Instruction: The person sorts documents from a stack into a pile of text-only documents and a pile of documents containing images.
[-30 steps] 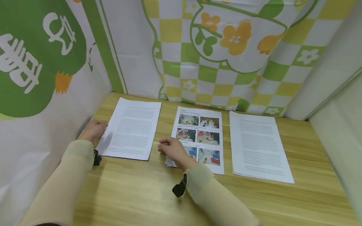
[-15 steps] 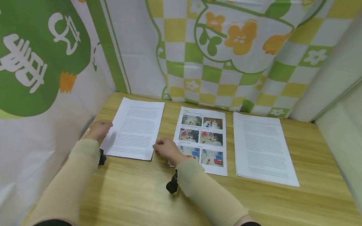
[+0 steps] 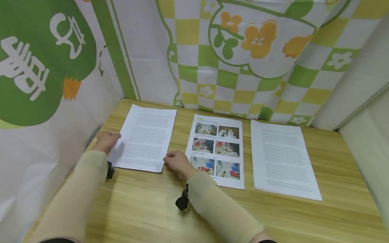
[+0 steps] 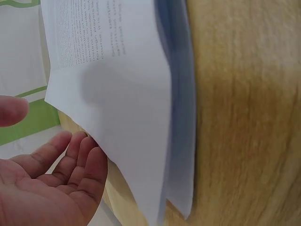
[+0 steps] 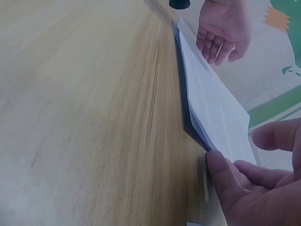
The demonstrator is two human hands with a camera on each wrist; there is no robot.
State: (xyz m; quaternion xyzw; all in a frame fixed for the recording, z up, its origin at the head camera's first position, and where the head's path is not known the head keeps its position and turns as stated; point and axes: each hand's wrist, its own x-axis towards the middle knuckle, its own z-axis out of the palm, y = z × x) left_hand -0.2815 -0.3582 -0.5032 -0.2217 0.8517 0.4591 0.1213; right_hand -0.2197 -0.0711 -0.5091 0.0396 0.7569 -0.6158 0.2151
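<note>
**A right hand [image 3: 178,162] moves left to the edge of a paper stack [image 3: 144,138]**

Over the past second, we see the right hand has shifted leftward from the photo sheet [image 3: 216,153] to the right edge of the paper stack, its fingertips at that side. The left hand [image 3: 106,142] is at the opposite edge. In our wrist views, each thumb stands apart from the fingers; the left hand's fingers lie bent side by side against the pages, and neither hand clamps the paper. The stack of printed text lies toward the left of the wooden table [image 3: 140,212], its near edges slightly spread. We find the photo sheet just to its right, then a second text stack [image 3: 284,160], before a green-and-yellow checked curtain [image 3: 207,77].
</note>
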